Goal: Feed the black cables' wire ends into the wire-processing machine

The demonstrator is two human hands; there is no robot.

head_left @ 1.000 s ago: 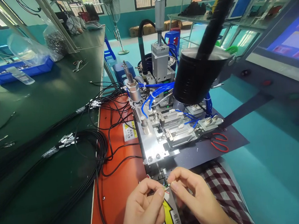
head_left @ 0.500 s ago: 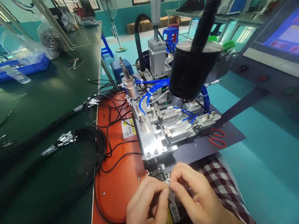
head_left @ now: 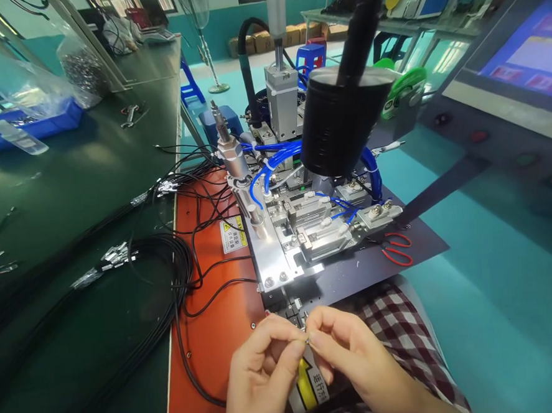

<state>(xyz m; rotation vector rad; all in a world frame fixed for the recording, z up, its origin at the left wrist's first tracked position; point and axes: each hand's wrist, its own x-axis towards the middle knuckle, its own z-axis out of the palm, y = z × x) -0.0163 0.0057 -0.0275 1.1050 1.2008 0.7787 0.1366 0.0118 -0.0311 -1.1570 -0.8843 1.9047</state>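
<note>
My left hand (head_left: 267,372) and my right hand (head_left: 348,351) meet fingertip to fingertip at the bottom centre, each pinching with thumb and forefinger. A tiny part shows between the tips, too small to name. Just beyond them is the near end of a metal machine (head_left: 294,311), with small blocks and a white piece. Below the fingers a yellow and white label (head_left: 308,385) shows on the machine's front. Black cables (head_left: 184,274) lie in a coil left of my hands, some running over the orange base plate (head_left: 209,335).
A black lamp head (head_left: 345,121) hangs over the pneumatic fixture (head_left: 324,228). Red-handled scissors (head_left: 398,249) lie on the dark plate at right. On the green bench are cable bundles (head_left: 120,256) and a blue tray (head_left: 60,123). A control screen (head_left: 529,60) stands at right.
My hands have shifted slightly left, and the fingertips still meet. More of the yellow label shows beneath them. The whole view has moved a little.
</note>
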